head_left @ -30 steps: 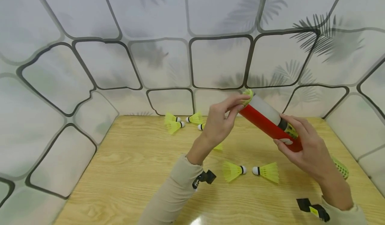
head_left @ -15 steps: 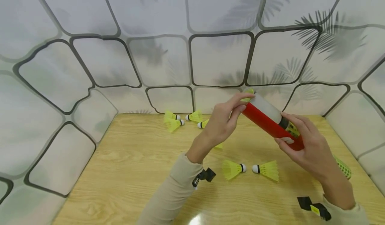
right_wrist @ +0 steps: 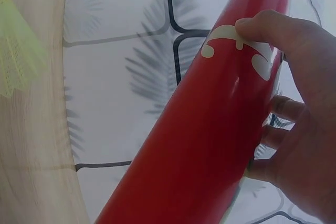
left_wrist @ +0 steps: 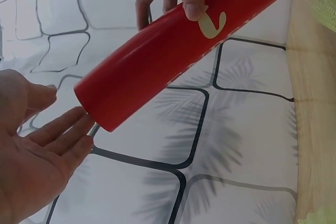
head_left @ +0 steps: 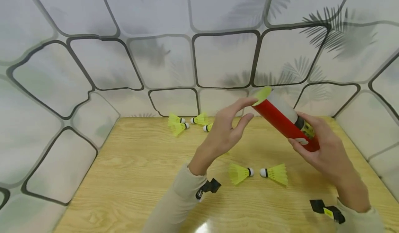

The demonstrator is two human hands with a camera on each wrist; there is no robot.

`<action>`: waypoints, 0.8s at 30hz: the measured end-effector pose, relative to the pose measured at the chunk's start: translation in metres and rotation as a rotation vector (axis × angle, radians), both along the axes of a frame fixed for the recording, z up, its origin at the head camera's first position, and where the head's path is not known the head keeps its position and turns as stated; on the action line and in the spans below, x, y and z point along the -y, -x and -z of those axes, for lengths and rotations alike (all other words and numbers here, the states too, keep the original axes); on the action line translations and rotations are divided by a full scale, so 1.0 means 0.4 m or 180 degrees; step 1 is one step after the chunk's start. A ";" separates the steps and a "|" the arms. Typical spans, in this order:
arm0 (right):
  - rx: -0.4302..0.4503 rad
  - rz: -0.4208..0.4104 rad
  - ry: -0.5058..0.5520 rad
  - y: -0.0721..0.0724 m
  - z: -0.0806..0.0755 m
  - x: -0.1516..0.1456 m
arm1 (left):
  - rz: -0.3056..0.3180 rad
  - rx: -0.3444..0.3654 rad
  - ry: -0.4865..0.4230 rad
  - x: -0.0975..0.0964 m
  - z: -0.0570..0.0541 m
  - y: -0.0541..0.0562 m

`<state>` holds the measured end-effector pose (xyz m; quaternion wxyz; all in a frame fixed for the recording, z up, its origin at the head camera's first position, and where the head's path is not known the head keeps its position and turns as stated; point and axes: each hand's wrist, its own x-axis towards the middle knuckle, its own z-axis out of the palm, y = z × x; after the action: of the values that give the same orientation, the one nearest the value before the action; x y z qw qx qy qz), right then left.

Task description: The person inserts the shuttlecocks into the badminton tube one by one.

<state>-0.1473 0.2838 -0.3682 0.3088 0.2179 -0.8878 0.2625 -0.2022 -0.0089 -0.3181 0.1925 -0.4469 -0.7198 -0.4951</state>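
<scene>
My right hand [head_left: 330,153] grips the lower part of a red and white shuttlecock tube [head_left: 274,118]. Its thumb lies across the white logo in the right wrist view. The tube tilts up to the left, and a yellow-green round end [head_left: 262,95] shows at its top; whether this is a cap or a shuttlecock skirt I cannot tell. Close to that end is my left hand [head_left: 219,132], its thumb apart and its fingers extended. In the left wrist view the left fingertips [left_wrist: 84,142] meet the tube's rim, holding nothing.
Two yellow shuttlecocks, a left one [head_left: 239,173] and a right one [head_left: 275,173], lie cork to cork on the wooden table [head_left: 140,177]. Several more shuttlecocks [head_left: 179,127] lie at its back edge, partly behind the left hand. A patterned curtain-like backdrop [head_left: 162,63] surrounds the table.
The left thumb has come away from the tube's upper end, leaving more of the yellow-green end in sight. Tube and right hand have shifted slightly right.
</scene>
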 end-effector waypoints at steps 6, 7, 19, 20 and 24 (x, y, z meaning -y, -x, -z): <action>-0.0187 0.0053 0.0057 0.004 0.007 -0.027 | -0.0151 -0.0088 -0.0061 0.019 0.030 -0.027; -0.0207 0.0060 0.0062 0.005 0.008 -0.030 | -0.0181 -0.0070 -0.0038 0.024 0.038 -0.032; -0.0139 0.0184 0.0046 0.002 -0.001 -0.042 | -0.0331 0.0694 0.0498 0.083 0.169 -0.093; -0.0145 0.0177 0.0051 0.002 -0.001 -0.044 | -0.0343 0.0751 0.0578 0.086 0.180 -0.098; -0.0097 0.0177 0.0073 -0.001 0.003 -0.047 | -0.0352 0.0988 0.0842 0.095 0.218 -0.117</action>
<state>-0.1469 0.3027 -0.3694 0.3319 0.1935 -0.8857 0.2607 -0.1553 -0.0471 -0.4054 0.0458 -0.3464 -0.8230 -0.4478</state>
